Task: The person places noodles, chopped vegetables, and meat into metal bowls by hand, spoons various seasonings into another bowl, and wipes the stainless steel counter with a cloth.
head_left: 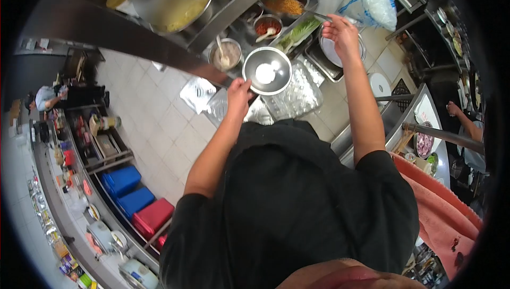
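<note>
My left hand (239,98) is closed on the rim of a shiny metal bowl (286,79), which has a round white patch inside; I cannot tell whether that is food or glare. Up and to the right, my right hand (341,33) grips the handle of a spoon (317,15). Its far end reaches into a container of brownish-orange food (276,5), where a heap of yellow-orange bits (292,6) shows. Between the two hands lies a tray of green leafy vegetables (298,35). A small bowl of red food (267,27) with a white spoon stands near the metal bowl.
Left of the metal bowl is a tub of pale food (225,54) with a spoon. A metal beam (133,39) crosses at upper left. Foil-like packages (297,92) lie below the bowl. A plastic bag (369,2) sits at upper right. Other people stand at both sides.
</note>
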`<state>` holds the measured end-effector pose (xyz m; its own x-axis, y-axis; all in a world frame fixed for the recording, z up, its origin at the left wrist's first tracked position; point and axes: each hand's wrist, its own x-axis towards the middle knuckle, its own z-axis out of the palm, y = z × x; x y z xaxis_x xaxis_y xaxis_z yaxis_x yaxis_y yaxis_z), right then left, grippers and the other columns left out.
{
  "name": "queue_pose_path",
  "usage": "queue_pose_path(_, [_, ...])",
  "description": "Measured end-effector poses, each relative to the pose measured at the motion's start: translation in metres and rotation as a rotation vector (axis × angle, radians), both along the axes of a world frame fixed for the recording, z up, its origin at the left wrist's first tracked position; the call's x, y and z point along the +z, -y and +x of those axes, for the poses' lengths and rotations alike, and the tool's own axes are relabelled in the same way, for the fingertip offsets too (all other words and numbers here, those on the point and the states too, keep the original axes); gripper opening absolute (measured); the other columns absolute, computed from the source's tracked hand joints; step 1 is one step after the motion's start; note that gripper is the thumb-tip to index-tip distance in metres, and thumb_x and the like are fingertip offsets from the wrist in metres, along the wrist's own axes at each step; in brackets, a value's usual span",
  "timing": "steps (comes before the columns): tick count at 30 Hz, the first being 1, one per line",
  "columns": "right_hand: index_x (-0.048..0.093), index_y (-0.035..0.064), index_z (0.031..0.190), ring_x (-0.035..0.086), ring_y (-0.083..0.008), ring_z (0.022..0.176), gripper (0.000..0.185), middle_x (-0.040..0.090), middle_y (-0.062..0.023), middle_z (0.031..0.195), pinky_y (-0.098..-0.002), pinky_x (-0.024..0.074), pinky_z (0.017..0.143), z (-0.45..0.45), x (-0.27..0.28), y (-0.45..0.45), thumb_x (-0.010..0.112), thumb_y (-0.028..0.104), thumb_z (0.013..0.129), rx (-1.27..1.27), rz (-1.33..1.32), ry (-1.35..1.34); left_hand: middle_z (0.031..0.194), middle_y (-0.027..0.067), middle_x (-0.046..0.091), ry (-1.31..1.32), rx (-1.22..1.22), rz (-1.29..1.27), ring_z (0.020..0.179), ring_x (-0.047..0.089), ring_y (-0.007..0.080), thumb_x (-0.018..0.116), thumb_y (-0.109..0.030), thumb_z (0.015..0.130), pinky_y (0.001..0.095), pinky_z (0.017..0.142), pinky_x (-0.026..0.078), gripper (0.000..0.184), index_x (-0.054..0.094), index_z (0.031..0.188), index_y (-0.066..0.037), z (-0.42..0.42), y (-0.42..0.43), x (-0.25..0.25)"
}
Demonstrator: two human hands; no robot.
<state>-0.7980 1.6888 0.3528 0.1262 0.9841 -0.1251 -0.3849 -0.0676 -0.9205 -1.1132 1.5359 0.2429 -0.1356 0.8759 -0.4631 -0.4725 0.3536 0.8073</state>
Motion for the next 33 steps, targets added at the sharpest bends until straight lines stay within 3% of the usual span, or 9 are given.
queue_pose_path(3, [0.061,-0.0046,0.107,0.061,-0.0146,0.061,0.024,0.065,-0.0094,0.08,-0.0263,0.0526,0.057,-0.012,0.003,0.052,0.058,0.014,0.093,0.048,-0.019,0.09,0.071,-0.0023,0.05,-0.003,0.001,0.013,0.059,0.046,0.0075,0.062,-0.007,0.09,0.0232,0.05,0.036,0.019,0.048,0.077,-0.012,0.003,-0.006,0.002])
queue_pose_path(6, [0.065,-0.0011,0.105,0.06,-0.0125,0.061,0.018,0.065,-0.0072,0.078,-0.0263,0.0514,0.057,-0.036,-0.021,0.102,0.057,0.011,0.094,0.133,-0.015,0.283,0.073,-0.0007,0.052,0.08,0.076,0.004,0.061,0.049,0.0094,0.061,-0.008,0.091,0.0274,0.058,0.048,0.02,0.047,0.077,-0.012,0.014,-0.011,0.014])
queue_pose_path(9, [0.067,0.0004,0.1,0.059,-0.013,0.06,0.014,0.063,-0.0073,0.075,-0.0274,0.0476,0.057,-0.063,-0.032,0.138,0.06,0.003,0.089,0.172,0.381,0.852,0.075,0.0038,0.053,0.069,0.043,0.01,0.062,0.054,0.0122,0.06,-0.006,0.091,0.0334,0.063,0.057,0.023,0.045,0.074,-0.008,0.008,-0.012,0.002])
queue_pose_path(13, [0.067,0.0024,0.1,0.061,-0.0206,0.063,0.014,0.062,-0.01,0.078,-0.0318,0.0474,0.056,-0.065,-0.02,0.121,0.061,0.002,0.087,0.05,0.576,0.967,0.074,0.0034,0.053,0.047,0.052,-0.018,0.061,0.053,0.012,0.061,-0.006,0.091,0.0319,0.061,0.056,0.023,0.045,0.074,-0.008,0.008,-0.006,-0.003])
queue_pose_path(16, [0.067,0.0029,0.103,0.06,-0.0198,0.064,0.017,0.062,-0.0098,0.08,-0.0288,0.0479,0.057,-0.065,0.001,0.102,0.061,0.0,0.087,0.089,0.752,1.126,0.071,0.0025,0.052,0.066,0.071,-0.034,0.057,0.049,0.0102,0.061,-0.006,0.091,0.0291,0.057,0.053,0.024,0.045,0.073,-0.008,0.01,0.0,0.0])
queue_pose_path(17, [0.066,0.0049,0.103,0.061,-0.0262,0.067,0.019,0.062,-0.0108,0.083,-0.0338,0.0499,0.058,-0.065,0.0,0.095,0.062,0.0,0.085,0.103,0.763,1.166,0.07,0.0021,0.051,0.063,0.057,-0.033,0.056,0.048,0.0095,0.061,-0.006,0.091,0.0281,0.056,0.051,0.024,0.045,0.073,-0.009,0.008,0.003,-0.003])
queue_pose_path(20, [0.066,0.0061,0.098,0.063,-0.0311,0.071,0.017,0.061,-0.0093,0.08,-0.0397,0.0521,0.06,-0.064,0.006,0.079,0.061,0.003,0.082,0.16,0.808,1.338,0.068,0.0004,0.049,0.052,0.061,-0.028,0.052,0.042,0.007,0.061,-0.006,0.09,0.0243,0.051,0.045,0.025,0.045,0.072,-0.009,0.004,0.008,-0.009])
queue_pose_path(28, [0.067,0.0078,0.102,0.064,-0.0321,0.074,0.021,0.063,-0.0104,0.087,-0.0417,0.053,0.063,-0.059,0.018,0.045,0.058,0.005,0.083,0.399,0.903,1.552,0.068,-0.0008,0.05,0.059,0.102,-0.013,0.053,0.043,0.0063,0.062,-0.005,0.09,0.0221,0.05,0.044,0.024,0.045,0.073,-0.01,-0.008,0.022,-0.01])
queue_pose_path(33, [0.068,0.0072,0.101,0.064,-0.0332,0.074,0.021,0.062,-0.012,0.087,-0.0427,0.0531,0.065,-0.073,-0.012,0.031,0.057,0.006,0.083,0.306,0.866,1.536,0.068,-0.0009,0.05,0.064,0.106,-0.01,0.055,0.046,0.0067,0.062,-0.005,0.09,0.023,0.051,0.046,0.024,0.046,0.073,-0.01,-0.009,0.025,-0.004])
